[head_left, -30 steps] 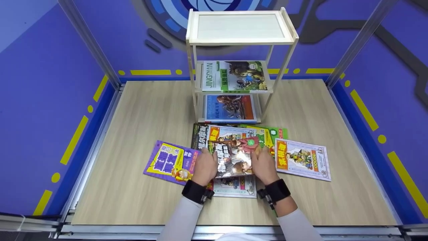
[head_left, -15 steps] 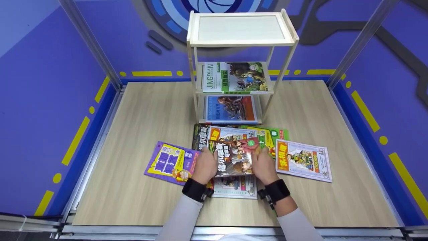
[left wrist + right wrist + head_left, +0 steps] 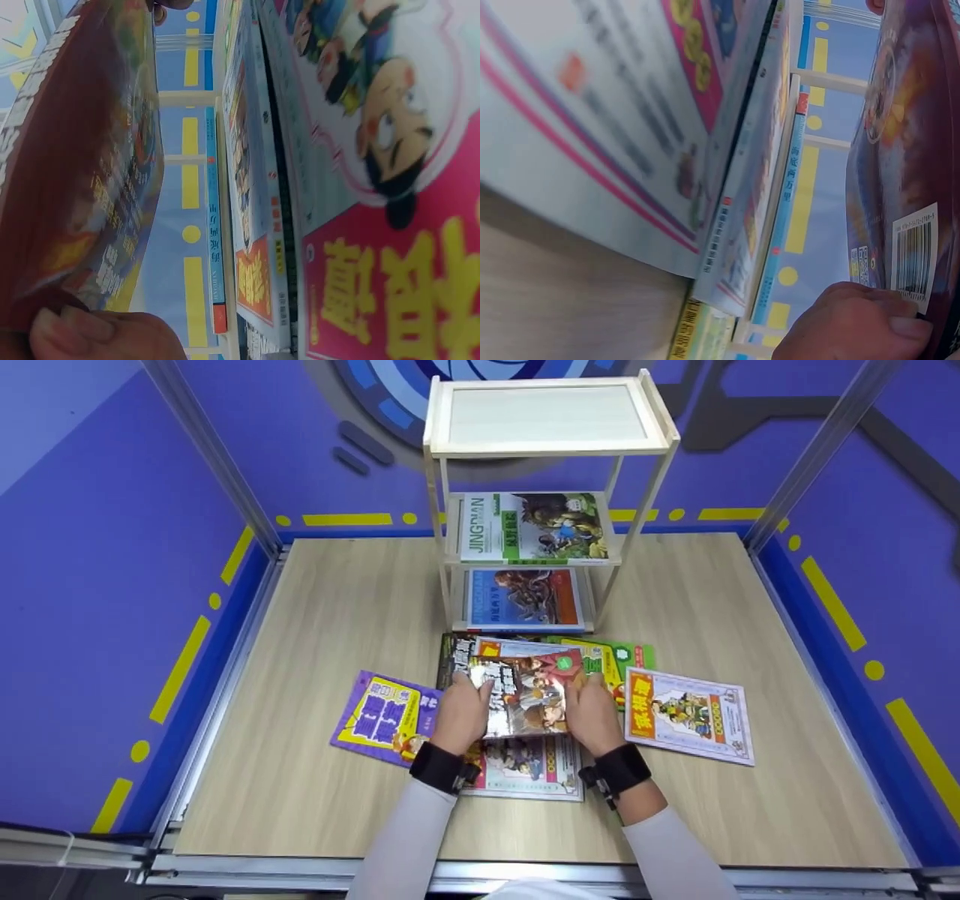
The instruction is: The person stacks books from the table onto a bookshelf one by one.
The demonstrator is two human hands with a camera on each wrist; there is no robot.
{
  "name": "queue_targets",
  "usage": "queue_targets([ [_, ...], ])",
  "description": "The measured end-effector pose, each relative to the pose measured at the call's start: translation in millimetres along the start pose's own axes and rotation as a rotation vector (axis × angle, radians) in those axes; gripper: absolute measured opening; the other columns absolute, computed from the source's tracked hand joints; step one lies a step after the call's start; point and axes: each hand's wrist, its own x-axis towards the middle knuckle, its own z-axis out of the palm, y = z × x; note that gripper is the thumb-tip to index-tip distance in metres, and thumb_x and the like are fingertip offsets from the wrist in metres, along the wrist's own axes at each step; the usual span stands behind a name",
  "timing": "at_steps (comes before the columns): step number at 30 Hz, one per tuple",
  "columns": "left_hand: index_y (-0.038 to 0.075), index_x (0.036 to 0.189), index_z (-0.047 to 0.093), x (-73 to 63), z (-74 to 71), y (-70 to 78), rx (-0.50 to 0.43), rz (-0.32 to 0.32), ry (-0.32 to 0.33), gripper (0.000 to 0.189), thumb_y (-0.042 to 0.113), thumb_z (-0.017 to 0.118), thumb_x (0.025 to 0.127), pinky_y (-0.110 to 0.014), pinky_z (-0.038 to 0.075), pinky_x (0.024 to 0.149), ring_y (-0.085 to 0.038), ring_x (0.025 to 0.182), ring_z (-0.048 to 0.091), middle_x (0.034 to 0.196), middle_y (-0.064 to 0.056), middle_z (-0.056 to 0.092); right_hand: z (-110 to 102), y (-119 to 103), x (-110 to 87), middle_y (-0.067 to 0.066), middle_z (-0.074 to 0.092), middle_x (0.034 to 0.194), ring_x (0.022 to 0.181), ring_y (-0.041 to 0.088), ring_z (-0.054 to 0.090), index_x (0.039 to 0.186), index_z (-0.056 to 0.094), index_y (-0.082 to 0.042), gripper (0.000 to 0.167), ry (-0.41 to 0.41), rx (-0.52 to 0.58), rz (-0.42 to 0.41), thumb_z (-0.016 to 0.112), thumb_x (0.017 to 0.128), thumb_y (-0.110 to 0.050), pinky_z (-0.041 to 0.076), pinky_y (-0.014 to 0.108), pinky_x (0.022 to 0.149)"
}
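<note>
Both hands hold one glossy dark book (image 3: 525, 701) with cartoon figures on its cover, above the pile in front of the rack. My left hand (image 3: 459, 709) grips its left edge, fingers curled on its underside (image 3: 90, 180) in the left wrist view. At the opposite edge my right hand (image 3: 595, 712) grips it, a fingertip beside the barcode (image 3: 913, 255) on the back. Under it lie a white-bordered comic book (image 3: 532, 780), a dark book (image 3: 448, 656) and a green book (image 3: 637, 656), partly hidden.
A purple book (image 3: 375, 720) lies to the left, partly behind the left hand, and a pale comic book (image 3: 690, 716) to the right. A wooden rack (image 3: 551, 416) stands behind, with a green-and-white book (image 3: 487, 529) above a blue book (image 3: 487, 600). Purple walls (image 3: 97, 622) enclose the table.
The held book has moved slightly away from the person, and its near edge shows more of the comic book beneath. Both hands keep their hold. The head view has shifted a little.
</note>
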Motion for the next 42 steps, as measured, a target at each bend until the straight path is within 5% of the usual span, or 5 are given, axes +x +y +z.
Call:
queue_targets([
  [7, -0.012, 0.127, 0.051, 21.8, 1.3, 5.7, 0.029, -0.026, 0.000, 0.060, 0.045, 0.055, 0.110, -0.054, 0.061, 0.089, -0.048, 0.095, 0.075, 0.098, -0.033, 0.073, -6, -4, 22.9, 0.007, 0.045, 0.076, 0.067, 0.029, 0.054, 0.113, 0.047, 0.005, 0.033, -0.021, -0.001, -0.027, 0.047, 0.112, -0.028, 0.046, 0.042, 0.061],
  [16, -0.010, 0.126, 0.052, 61.8, 1.7, 20.9, 0.067, -0.013, 0.048, 0.056, 0.044, 0.055, 0.110, -0.054, 0.062, 0.086, -0.046, 0.095, 0.075, 0.099, -0.031, 0.074, -14, -10, 63.1, 0.021, 0.061, 0.088, 0.085, 0.045, 0.067, 0.119, 0.051, 0.011, 0.042, 0.003, -0.008, -0.024, 0.047, 0.112, -0.031, 0.055, 0.058, 0.079],
  [24, -0.012, 0.124, 0.056, 103.4, -1.1, 37.1, 0.253, 0.081, 0.071, 0.057, 0.044, 0.049, 0.113, -0.046, 0.065, 0.078, -0.038, 0.086, 0.078, 0.096, -0.022, 0.074, -23, -17, 102.9, 0.010, 0.050, 0.085, 0.078, 0.034, 0.059, 0.115, 0.050, 0.007, 0.038, -0.019, -0.012, -0.024, 0.041, 0.114, -0.030, 0.053, 0.052, 0.076],
  [32, -0.008, 0.129, 0.056, 146.1, -8.3, 46.9, 0.276, 0.057, 0.119, 0.052, 0.041, 0.051, 0.112, -0.045, 0.066, 0.071, -0.036, 0.083, 0.080, 0.091, -0.018, 0.077, -21, -37, 143.6, 0.036, 0.064, 0.113, 0.108, 0.055, 0.066, 0.135, 0.046, 0.016, 0.054, 0.000, -0.053, 0.008, 0.039, 0.114, -0.033, 0.054, 0.062, 0.098],
  [42, -0.002, 0.118, 0.068, 179.6, -0.7, 45.3, 0.442, 0.123, 0.159, 0.040, 0.034, 0.052, 0.110, -0.045, 0.065, 0.073, -0.031, 0.087, 0.078, 0.099, -0.012, 0.077, -16, -49, 169.3, 0.037, 0.063, 0.111, 0.095, 0.055, 0.067, 0.117, 0.061, 0.018, 0.045, 0.058, -0.305, -0.179, 0.040, 0.113, -0.021, 0.056, 0.064, 0.087],
])
